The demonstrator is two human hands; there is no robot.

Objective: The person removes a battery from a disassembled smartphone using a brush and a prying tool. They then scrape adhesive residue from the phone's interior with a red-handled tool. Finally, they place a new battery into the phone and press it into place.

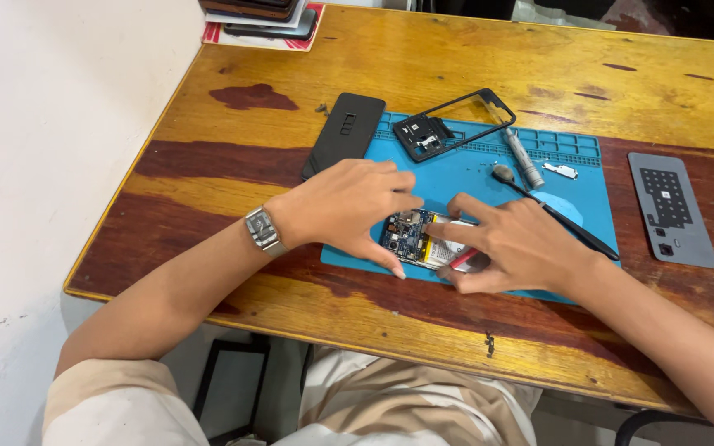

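While the opened phone (421,239) lies on the near edge of the blue repair mat (489,177), both my hands sit on it. Circuit board end is exposed on the left; a pale battery area shows beside it. Long axis runs roughly left-right, tilted slightly down toward the right. The right half is covered by my right hand (516,244), so I can't make out where the phone ends.

Left hand (349,205): fingers spread and arched over the board end, thumb tip touching the mat just below the phone. Not clamped on anything I can see.

Right hand: fingers splayed flat across the phone, with something small and red (464,258) pinched near the thumb. It's too hidden to identify.

Further out on the mat: black phone frame (454,124) at the far edge, a grey cylindrical tool (525,158) beside it, a small metal part (561,170), and a dark thin tool (572,225) partly behind my right hand. Black back cover (345,134) straddles the mat's left edge. Grey perforated plate (672,209) lies on the wooden tabletop (423,58) right of the mat. A stack of phones (262,15) at the far left corner is cut off by the frame.
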